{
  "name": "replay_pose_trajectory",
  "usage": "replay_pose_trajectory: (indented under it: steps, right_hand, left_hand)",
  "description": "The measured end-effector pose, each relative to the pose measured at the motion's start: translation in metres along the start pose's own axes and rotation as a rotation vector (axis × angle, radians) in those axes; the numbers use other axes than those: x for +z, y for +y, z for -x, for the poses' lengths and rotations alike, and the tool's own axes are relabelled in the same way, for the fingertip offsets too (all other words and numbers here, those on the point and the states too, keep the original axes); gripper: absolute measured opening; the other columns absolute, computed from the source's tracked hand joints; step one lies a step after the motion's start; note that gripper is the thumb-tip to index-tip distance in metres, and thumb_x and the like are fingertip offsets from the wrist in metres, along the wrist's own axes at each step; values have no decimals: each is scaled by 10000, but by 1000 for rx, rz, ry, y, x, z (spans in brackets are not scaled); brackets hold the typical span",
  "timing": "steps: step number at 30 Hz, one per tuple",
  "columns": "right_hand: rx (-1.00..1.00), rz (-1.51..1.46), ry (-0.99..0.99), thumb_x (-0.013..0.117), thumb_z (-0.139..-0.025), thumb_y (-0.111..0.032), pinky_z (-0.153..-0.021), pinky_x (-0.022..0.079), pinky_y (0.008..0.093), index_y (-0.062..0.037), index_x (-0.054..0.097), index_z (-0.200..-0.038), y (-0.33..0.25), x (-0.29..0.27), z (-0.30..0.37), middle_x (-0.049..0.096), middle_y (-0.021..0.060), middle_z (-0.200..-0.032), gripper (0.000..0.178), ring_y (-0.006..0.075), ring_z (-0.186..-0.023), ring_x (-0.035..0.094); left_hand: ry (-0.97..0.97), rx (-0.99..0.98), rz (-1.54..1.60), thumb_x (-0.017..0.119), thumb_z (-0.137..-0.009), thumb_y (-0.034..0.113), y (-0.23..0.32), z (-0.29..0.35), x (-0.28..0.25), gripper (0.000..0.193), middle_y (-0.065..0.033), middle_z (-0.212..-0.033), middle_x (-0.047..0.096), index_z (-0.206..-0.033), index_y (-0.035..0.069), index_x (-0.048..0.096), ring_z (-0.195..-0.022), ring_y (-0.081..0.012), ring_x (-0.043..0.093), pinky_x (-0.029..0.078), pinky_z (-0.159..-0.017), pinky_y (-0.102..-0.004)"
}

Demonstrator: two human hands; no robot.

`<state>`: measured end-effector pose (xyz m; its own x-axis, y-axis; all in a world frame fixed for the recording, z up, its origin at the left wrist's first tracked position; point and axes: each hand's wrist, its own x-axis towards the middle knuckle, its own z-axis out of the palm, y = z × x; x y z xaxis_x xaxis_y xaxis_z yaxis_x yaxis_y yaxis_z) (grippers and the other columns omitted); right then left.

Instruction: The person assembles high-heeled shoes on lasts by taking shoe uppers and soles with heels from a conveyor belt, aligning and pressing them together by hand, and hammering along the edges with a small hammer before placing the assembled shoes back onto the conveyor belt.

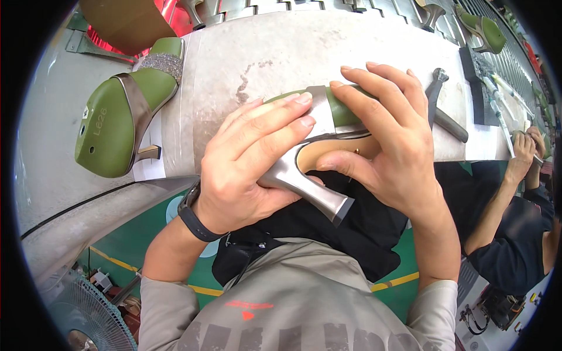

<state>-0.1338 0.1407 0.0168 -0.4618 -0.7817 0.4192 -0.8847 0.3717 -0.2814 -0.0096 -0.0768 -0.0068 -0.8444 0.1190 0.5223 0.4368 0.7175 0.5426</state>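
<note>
Between my hands is a high-heeled shoe [319,120] on a green last [344,106], with a metallic grey strap, a tan sole and a flared silver-grey heel pointing down toward me. My left hand [246,155] is closed around its heel end, the fingers lying over the strap and the thumb under the heel. My right hand [389,131] grips the other part, with fingers arched over the green last and thumb against the tan sole. The fingers cover much of the upper.
Left on the bench [216,47] lies another shoe on a green last [111,128], with a glittery strap. To the right are a hammer [451,124] and a dark holder [477,88] beside brushes. A conveyor [269,7] runs behind. A co-worker's hand [527,146] works at far right.
</note>
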Motion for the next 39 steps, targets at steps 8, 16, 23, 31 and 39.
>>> replay_pose_trajectory:
  steps: [8,16,23,31,39]
  right_hand:
    - [147,-146,-40,938,-682,-336,-1033,492,489,-25,752,-1187,-14,-10,-12,713,139,-1266,622,386,-1262,603]
    - [-70,-52,-55,873,-713,-519,-1190,387,571,-109,720,-1375,35,-8,3,627,107,-1495,794,377,-1391,560]
    - [-89,-3,-7,854,-728,-527,-1193,364,584,-110,720,-1364,26,0,3,662,78,-1446,773,351,-1358,582]
    - [117,-134,-296,944,-670,-294,-1148,439,481,-83,738,-1281,14,-28,-22,718,85,-1315,679,351,-1322,599]
    - [-143,-53,-92,950,-656,-321,-1130,476,480,-78,713,-1345,33,-21,-17,638,137,-1460,769,384,-1389,552]
  left_hand:
    - [27,43,-93,931,-817,328,1,13,12,652,-216,-1374,703,-1333,18,681,-1281,-363,691,505,-1126,-514]
    - [-155,4,-147,923,-766,244,6,-9,16,849,-259,-1542,577,-1504,7,577,-1411,-403,593,427,-1176,-542]
    - [-149,29,-125,895,-809,258,2,-4,20,804,-271,-1534,574,-1497,-13,578,-1417,-436,577,449,-1168,-556]
    - [-121,102,-168,877,-831,251,-8,1,32,789,-298,-1529,565,-1495,-40,566,-1413,-469,570,455,-1158,-572]
    - [-162,-25,-11,900,-776,527,10,-6,20,1006,-294,-1568,511,-1509,-51,528,-1444,-459,524,435,-1175,-532]
